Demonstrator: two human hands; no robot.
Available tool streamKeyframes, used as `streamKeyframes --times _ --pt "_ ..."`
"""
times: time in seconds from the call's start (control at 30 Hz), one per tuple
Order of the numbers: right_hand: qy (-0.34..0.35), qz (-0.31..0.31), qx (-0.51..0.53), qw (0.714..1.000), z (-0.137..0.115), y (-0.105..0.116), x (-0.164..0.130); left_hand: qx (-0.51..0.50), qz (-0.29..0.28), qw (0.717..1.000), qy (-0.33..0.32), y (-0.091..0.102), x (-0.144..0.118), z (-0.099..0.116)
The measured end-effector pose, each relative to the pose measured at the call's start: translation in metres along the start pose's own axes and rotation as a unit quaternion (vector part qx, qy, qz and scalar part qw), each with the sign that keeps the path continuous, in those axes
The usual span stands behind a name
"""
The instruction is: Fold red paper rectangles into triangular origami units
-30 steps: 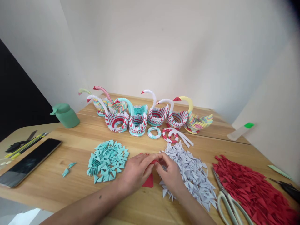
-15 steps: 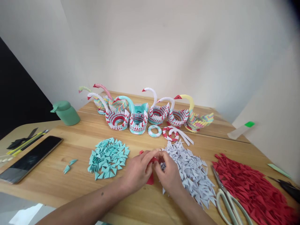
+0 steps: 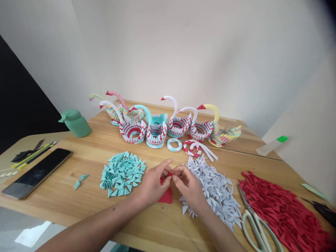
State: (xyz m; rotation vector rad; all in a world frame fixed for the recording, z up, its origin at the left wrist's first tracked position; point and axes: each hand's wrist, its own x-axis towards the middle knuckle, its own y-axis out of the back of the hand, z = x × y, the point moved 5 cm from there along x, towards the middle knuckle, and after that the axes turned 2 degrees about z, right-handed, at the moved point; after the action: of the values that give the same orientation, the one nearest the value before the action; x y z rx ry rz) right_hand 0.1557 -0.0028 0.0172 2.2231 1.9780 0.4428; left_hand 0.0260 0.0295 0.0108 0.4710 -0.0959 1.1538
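My left hand (image 3: 153, 183) and my right hand (image 3: 190, 187) meet over the wooden table (image 3: 86, 210), fingertips pinching a small folded red paper piece (image 3: 170, 174) between them. A flat red paper square (image 3: 166, 197) lies on the table just under the hands. A pile of teal folded triangles (image 3: 122, 173) sits left of my left hand. A pile of white folded triangles (image 3: 214, 189) lies under and right of my right hand. A big heap of red folded triangles (image 3: 280, 210) spreads at the right.
Several modular paper swans (image 3: 157, 122) stand in a row at the back, with small paper rings (image 3: 174, 144) before them. Scissors (image 3: 253, 218) lie between white and red piles. A phone (image 3: 36, 173), pens (image 3: 33, 154) and a green dispenser (image 3: 76, 122) are at left.
The hands have lifted slightly and spread apart around the red piece, the left fingers now extended. The camera view has shifted a little.
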Motion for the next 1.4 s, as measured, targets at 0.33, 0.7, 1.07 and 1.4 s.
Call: streamKeyframes --times 0.33,0.7,1.07,1.4 --pt "-0.070 -0.087 0.120 0.986 0.007 -0.001 0.006 -0.273 -0.015 0.952 0.141 -0.003 0.006 -0.017" --pt "0.017 -0.032 -0.053 0.998 0.003 0.003 0.005 -0.042 -0.021 0.999 0.019 -0.001 -0.002 -0.006" --pt "0.075 0.039 -0.073 0.994 -0.008 0.007 0.002 0.205 -0.042 0.968 -0.141 -0.007 -0.013 0.013" --pt "0.035 0.089 -0.039 0.995 0.006 0.012 0.003 -0.110 -0.060 0.988 0.086 -0.006 0.000 -0.010"
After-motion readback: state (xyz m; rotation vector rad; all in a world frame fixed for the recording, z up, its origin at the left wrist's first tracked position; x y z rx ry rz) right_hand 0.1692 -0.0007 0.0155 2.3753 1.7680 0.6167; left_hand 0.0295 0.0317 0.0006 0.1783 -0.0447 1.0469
